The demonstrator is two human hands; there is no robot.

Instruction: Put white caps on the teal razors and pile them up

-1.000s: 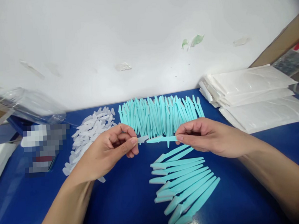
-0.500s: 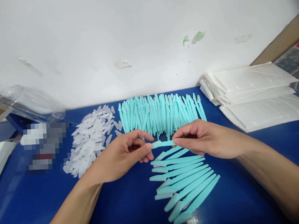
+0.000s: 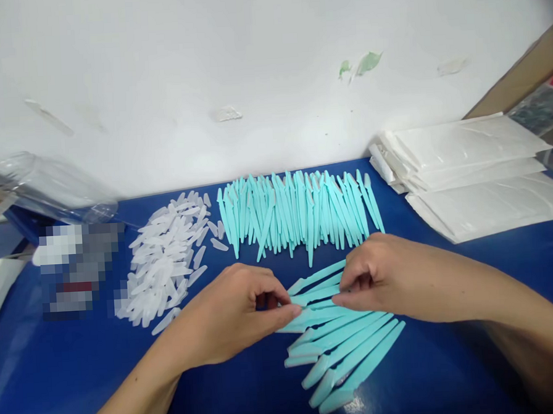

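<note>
Head view: I find left hand (image 3: 238, 314) and right hand (image 3: 386, 278) pinching one turquoise razor (image 3: 319, 294) by opposite ends; level handling advised.

Above the blue bench (image 3: 248, 381), the left hand (image 3: 240, 311) and right hand (image 3: 377, 276) pinch opposite ends of a turquoise razor (image 3: 320, 293), low over a loose fan of razors (image 3: 365, 350). Along the back edge, against the wall (image 3: 269, 59), lies a dense row of turquoise razors (image 3: 295, 212), with a heap of translucent caps (image 3: 168, 256) to its left and white packets (image 3: 468, 144) stacked near the bench's back right corner.
</note>
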